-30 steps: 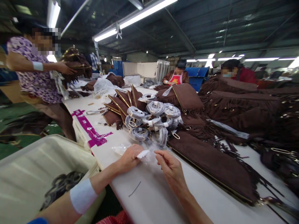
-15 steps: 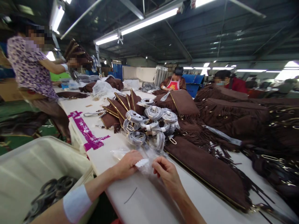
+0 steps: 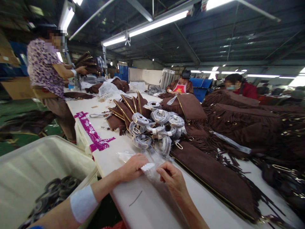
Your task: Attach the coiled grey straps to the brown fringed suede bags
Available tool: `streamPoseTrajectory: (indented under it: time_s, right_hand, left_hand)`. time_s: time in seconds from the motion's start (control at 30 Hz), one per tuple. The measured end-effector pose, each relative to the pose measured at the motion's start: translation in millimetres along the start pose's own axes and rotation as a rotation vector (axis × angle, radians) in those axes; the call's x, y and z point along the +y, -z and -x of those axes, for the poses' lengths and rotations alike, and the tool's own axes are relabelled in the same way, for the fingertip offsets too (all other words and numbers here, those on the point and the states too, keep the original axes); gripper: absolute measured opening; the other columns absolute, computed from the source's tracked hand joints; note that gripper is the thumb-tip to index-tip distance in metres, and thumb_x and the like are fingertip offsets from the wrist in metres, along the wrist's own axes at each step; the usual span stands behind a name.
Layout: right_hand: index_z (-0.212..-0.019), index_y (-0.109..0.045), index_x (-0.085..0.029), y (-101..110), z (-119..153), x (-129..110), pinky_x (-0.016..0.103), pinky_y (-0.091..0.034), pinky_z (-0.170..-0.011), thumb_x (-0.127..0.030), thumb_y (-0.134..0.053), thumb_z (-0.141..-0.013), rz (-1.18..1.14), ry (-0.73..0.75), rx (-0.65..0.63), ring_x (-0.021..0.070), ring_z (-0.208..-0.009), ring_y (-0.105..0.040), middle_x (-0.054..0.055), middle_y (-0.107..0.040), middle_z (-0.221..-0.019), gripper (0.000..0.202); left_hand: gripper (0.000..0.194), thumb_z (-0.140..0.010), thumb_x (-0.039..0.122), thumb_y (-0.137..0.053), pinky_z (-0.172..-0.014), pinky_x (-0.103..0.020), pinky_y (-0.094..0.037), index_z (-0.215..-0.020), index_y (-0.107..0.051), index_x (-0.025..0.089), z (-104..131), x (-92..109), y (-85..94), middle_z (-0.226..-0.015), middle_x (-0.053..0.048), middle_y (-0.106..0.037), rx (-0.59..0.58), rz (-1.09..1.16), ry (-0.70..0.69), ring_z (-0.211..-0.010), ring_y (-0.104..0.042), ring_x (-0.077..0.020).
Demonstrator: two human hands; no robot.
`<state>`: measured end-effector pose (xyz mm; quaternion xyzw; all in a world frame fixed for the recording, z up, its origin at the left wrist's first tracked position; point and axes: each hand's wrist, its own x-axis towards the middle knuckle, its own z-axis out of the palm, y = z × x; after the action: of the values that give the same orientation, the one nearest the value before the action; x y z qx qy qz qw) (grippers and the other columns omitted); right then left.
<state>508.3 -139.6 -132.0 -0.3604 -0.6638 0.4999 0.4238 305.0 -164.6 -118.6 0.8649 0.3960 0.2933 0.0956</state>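
At the near edge of the white table, my left hand (image 3: pixel 134 166) is closed on a clear plastic bag (image 3: pixel 152 173); a white zigzag-edged piece (image 3: pixel 147 166) sticks out beside its fingers. My right hand (image 3: pixel 170 176) pinches the same bag from the right, thumb against fingers. Just beyond both hands lies a pile of coiled straps (image 3: pixel 160 116) in grey-looking wrap, some with white bands and gold rings. A long brown bag (image 3: pixel 212 175) with a gold zipper and fringe lies right of my right hand.
A pale bin (image 3: pixel 66 152) holding dark coils (image 3: pixel 56 194) stands at the left. Purple tape (image 3: pixel 95 136) marks the white table (image 3: pixel 140 213). Brown pouches (image 3: pixel 126 109) and heaped fringed bags (image 3: pixel 240 121) lie beyond. A person (image 3: pixel 45 70) stands at the left; others work across the table.
The view has shifted slightly, so everything appears a little further right and lower. Both hands keep hold of the plastic bag. The standing person's hands and brown items have moved a little lower.
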Motion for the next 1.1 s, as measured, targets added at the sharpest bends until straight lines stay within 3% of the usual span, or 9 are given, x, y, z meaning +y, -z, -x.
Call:
streamPoseTrajectory:
  time_s: [0.2,0.33,0.4,0.57,0.67,0.77,0.9,1.0,1.1]
  right_hand:
    - [-0.073,-0.065,-0.016,22.2,-9.4,-2.7,0.019,-0.04,-0.042,-0.049,-0.074,-0.073,-0.242,-0.076,0.122,0.0092,-0.046,-0.049,-0.003,-0.061,-0.054,0.035]
    - [-0.072,-0.065,-0.016,55.7,-21.7,-0.2,0.011,-0.051,-0.043,-0.027,-0.088,-0.061,-0.799,-0.277,0.396,0.0088,-0.059,-0.066,0.004,-0.076,-0.087,0.028]
    - [-0.069,-0.063,-0.016,71.7,-26.5,2.6,0.01,-0.056,-0.052,-0.016,-0.083,-0.067,-0.979,-0.325,0.482,0.0087,-0.064,-0.07,0.003,-0.076,-0.083,0.02]
    - [-0.066,-0.062,-0.018,93.7,-31.2,3.2,0.014,-0.06,-0.062,-0.019,-0.079,-0.074,-1.029,-0.202,0.574,0.0079,-0.06,-0.07,-0.004,-0.073,-0.064,0.019]
    - [-0.07,-0.064,-0.018,98.0,-29.5,-9.3,0.016,-0.06,-0.062,-0.025,-0.086,-0.065,-1.031,-0.125,0.569,0.0086,-0.061,-0.07,-0.004,-0.073,-0.069,0.024]
    - [-0.075,-0.066,-0.018,99.4,-21.9,-36.4,0.018,-0.06,-0.062,-0.032,-0.09,-0.057,-0.937,0.017,0.511,0.0095,-0.062,-0.068,-0.003,-0.073,-0.076,0.033]
    - [-0.073,-0.063,-0.021,89.0,-2.5,-81.6,0.021,-0.055,-0.064,-0.038,-0.073,-0.081,-0.597,0.289,0.27,0.01,-0.066,-0.064,-0.003,-0.066,-0.078,0.021]
    - [-0.077,-0.063,-0.022,68.8,12.2,-103.9,0.024,-0.049,-0.069,-0.034,-0.053,-0.095,-0.251,0.387,-0.041,0.0122,-0.072,-0.062,0.0,-0.064,-0.078,0.023]
    - [-0.079,-0.063,-0.02,47.6,21.3,-110.9,0.028,-0.046,-0.072,-0.039,-0.046,-0.097,-0.013,0.383,-0.383,0.0156,-0.074,-0.061,0.004,-0.066,-0.077,0.031]
  left_hand:
    - [0.016,-0.085,0.012,-0.041,-0.077,-0.029,-0.038,-0.074,-0.052,0.017,1.4,-1.0,-0.2,-0.077,-0.003,-0.062,0.006,-0.046,0.032,-0.078,-0.055,-0.0164]
    - [0.018,-0.082,0.007,-0.041,-0.078,-0.03,-0.038,-0.073,-0.054,0.017,5.9,-12.4,3.9,-0.077,-0.004,-0.063,0.039,-0.179,0.142,-0.077,-0.056,-0.0174]
    - [0.018,-0.081,0.007,-0.042,-0.078,-0.032,-0.039,-0.075,-0.056,0.017,8.2,-20.1,8.4,-0.078,-0.005,-0.064,0.041,-0.261,0.198,-0.079,-0.057,-0.0188]
    - [0.023,-0.078,0.009,-0.047,-0.095,-0.042,-0.039,-0.093,-0.063,0.016,10.7,-24.6,24.3,-0.096,-0.009,-0.068,-0.061,-0.368,0.325,-0.095,-0.059,-0.0236]
    - [0.054,-0.072,0.013,-0.052,-0.109,-0.058,-0.023,-0.126,-0.053,0.014,12.6,-11.2,40.7,-0.128,-0.015,-0.058,-0.199,-0.391,0.436,-0.122,-0.047,-0.031]
    - [0.078,-0.065,0.013,-0.053,-0.112,-0.062,-0.012,-0.141,-0.038,0.01,14.3,11.9,61.9,-0.148,-0.02,-0.038,-0.276,-0.364,0.521,-0.138,-0.028,-0.0349]
    - [0.061,-0.072,0.008,-0.044,-0.113,-0.049,-0.023,-0.132,-0.052,0.017,5.2,53.2,71.0,-0.145,-0.012,-0.043,0.026,-0.071,0.449,-0.134,-0.036,-0.0281]
    - [0.041,-0.086,0.025,-0.046,-0.076,-0.031,-0.048,-0.126,-0.056,0.02,-13.4,80.1,50.4,-0.124,-0.011,-0.059,0.105,0.614,0.544,-0.093,-0.061,-0.0191]
    - [0.048,-0.083,0.048,-0.055,-0.044,-0.018,-0.027,-0.121,-0.053,0.019,-35.5,89.9,25.3,-0.1,-0.008,-0.064,0.125,1.35,0.678,-0.057,-0.053,-0.0085]
